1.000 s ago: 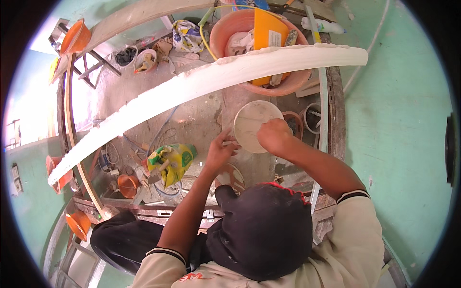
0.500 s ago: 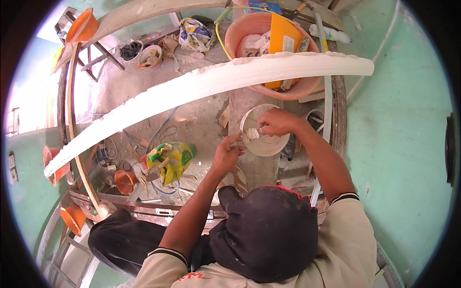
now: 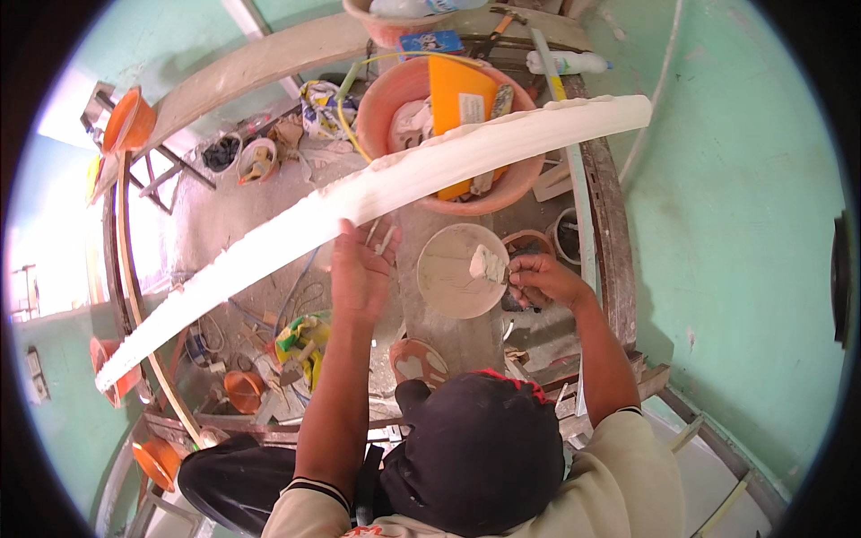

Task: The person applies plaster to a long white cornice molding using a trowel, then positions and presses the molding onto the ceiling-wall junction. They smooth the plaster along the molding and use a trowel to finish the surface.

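A long white plaster moulding point(image 3: 296, 229) with a rough, lumpy far edge slants across the view, from low on the left to high on the right. My left hand point(image 3: 361, 273) is palm up at its near edge, fingers apart and whitened at the tips; the thumb overlaps the edge, but whether it presses there I cannot tell. In my right hand point(image 3: 547, 282) is a small trowel loaded with a lump of white plaster point(image 3: 487, 264). Its blade is mostly covered. The lump shows over the right side of a round, pale mixing bowl point(image 3: 439, 300) with wet plaster inside.
Beyond the moulding stands a large pink tub point(image 3: 377, 117) holding an orange sheet point(image 3: 453, 94). A hammer point(image 3: 498, 36) and a plastic bottle point(image 3: 569, 62) lie at the far right. A yellow-green bag point(image 3: 305, 345) and an orange bowl point(image 3: 244, 392) are low on the left.
My left hand has left the bowl's rim and moved up and left to the moulding, opening out. My right hand has drawn back rightward, lifting plaster on the trowel. The view has shifted.
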`<action>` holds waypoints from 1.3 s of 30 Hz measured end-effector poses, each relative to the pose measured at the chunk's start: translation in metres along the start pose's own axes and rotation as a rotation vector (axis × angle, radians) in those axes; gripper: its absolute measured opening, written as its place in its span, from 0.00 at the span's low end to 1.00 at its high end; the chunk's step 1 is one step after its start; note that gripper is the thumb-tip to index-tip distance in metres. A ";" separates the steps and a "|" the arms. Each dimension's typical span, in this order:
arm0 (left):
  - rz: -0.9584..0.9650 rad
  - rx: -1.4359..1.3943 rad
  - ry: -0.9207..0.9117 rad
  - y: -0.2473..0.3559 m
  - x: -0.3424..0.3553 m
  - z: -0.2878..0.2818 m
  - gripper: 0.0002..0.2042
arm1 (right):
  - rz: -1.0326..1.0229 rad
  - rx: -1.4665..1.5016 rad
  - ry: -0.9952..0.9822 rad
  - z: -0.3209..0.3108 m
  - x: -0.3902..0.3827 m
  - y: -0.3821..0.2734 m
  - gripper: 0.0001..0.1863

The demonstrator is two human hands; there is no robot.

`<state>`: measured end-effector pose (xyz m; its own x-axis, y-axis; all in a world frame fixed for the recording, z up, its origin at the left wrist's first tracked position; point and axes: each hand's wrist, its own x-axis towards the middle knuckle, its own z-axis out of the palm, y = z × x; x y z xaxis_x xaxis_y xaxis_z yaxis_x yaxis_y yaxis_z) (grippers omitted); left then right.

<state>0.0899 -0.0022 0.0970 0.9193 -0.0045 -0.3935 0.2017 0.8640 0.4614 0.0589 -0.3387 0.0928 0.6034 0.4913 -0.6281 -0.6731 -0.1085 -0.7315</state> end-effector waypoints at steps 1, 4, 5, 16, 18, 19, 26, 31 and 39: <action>0.029 0.021 0.059 0.004 0.005 0.007 0.24 | -0.011 0.056 -0.002 0.001 -0.007 0.000 0.06; 0.089 0.115 0.158 0.009 0.018 0.021 0.20 | -0.157 0.124 0.094 -0.015 -0.020 0.035 0.06; 0.090 0.118 0.170 0.008 0.017 0.020 0.20 | -0.227 0.163 0.119 -0.020 -0.024 0.045 0.07; 0.184 0.106 0.105 0.019 -0.025 0.042 0.23 | -0.965 0.639 0.684 -0.166 -0.028 -0.022 0.05; 0.202 0.106 0.089 0.021 -0.037 0.054 0.24 | -1.030 0.590 0.702 -0.198 -0.015 -0.063 0.07; 0.191 0.101 0.090 0.021 -0.040 0.058 0.24 | -1.059 0.517 0.722 -0.218 -0.007 -0.078 0.10; 0.220 0.111 0.153 0.026 -0.053 0.074 0.27 | -1.216 -0.120 1.013 -0.268 0.024 -0.135 0.20; 0.262 0.135 0.136 0.034 -0.057 0.073 0.28 | -1.327 -0.124 0.833 -0.249 0.028 -0.148 0.21; 0.256 0.085 0.117 0.038 -0.059 0.077 0.22 | -1.361 0.741 0.320 -0.253 0.032 -0.152 0.19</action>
<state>0.0691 -0.0081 0.1988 0.8998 0.2705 -0.3424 0.0001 0.7845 0.6202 0.2885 -0.5250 0.1172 0.9020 -0.3409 0.2651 0.4318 0.7192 -0.5444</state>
